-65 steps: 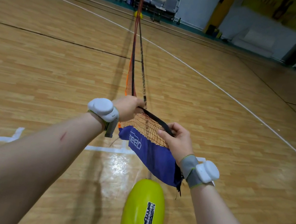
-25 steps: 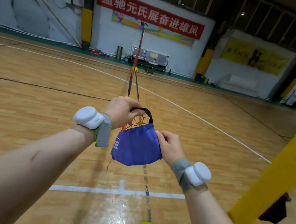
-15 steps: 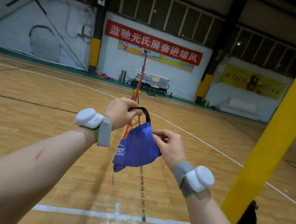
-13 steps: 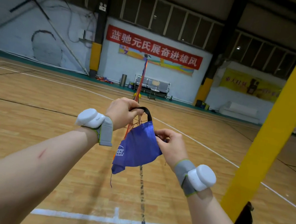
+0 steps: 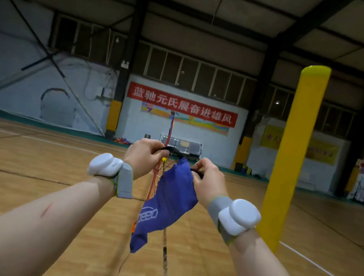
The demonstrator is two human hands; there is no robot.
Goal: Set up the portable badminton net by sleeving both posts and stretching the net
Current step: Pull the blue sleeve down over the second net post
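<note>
My view has tipped upward since half a second ago. The yellow post (image 5: 291, 159) then ran off the top edge at the right, and now its rounded top shows in the upper right of the frame, with ceiling across the upper third. My hands have stayed together at the centre. The blue sleeve (image 5: 167, 204) now hangs longer and narrower beneath them, its tip pointing to the lower middle.

My left hand (image 5: 144, 157), at the centre, has its fingers curled tight round the black band (image 5: 172, 150), which arches from it toward the right. My right hand (image 5: 208, 181), just right of centre, pinches the sleeve's upper edge between thumb and curled fingers, and a short bit of the band shows at its fingertips. The hands are near each other but apart, with the sleeve's top corner between them. Orange mesh (image 5: 158, 177) bunches just below my left hand, against the sleeve's left edge.

The far end of the net (image 5: 171, 126) stands as a thin red line above my left hand, in front of the red banner (image 5: 182, 104). The yellow post stands upright to the right of my right wrist, apart from the sleeve. Each wrist carries a white pod on a grey strap, the left pod (image 5: 105, 164) and the right pod (image 5: 239, 216). The wooden floor (image 5: 19, 160) spreads across the lower half.
</note>
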